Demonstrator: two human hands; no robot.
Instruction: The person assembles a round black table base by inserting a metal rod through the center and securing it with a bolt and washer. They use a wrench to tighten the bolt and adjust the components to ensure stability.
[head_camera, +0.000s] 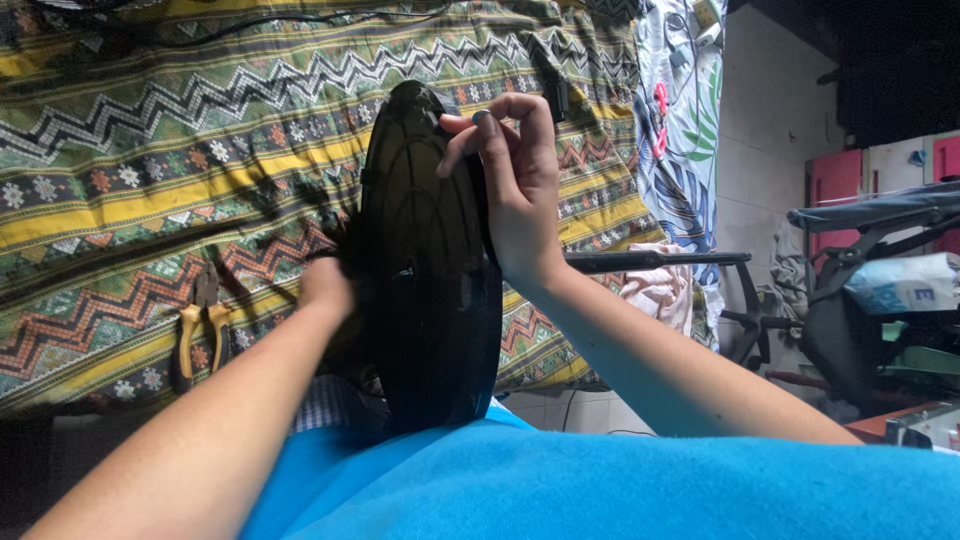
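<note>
Both hands on a black, ribbed plastic disc (425, 270) stood on edge against my blue shirt (620, 485).

My right hand (515, 190) curls over its upper rim, fingertips pinched together on the edge; my left hand (327, 287) is tucked behind the disc's left side, so I cannot tell its grip. Yellow-handled pliers (200, 325) lie nearby on the zigzag-patterned woven bedspread (150, 150).

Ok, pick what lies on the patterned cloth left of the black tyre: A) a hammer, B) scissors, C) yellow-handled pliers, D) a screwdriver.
C: yellow-handled pliers lie on the zigzag cloth, left of the black tyre that the right hand grips.
</note>
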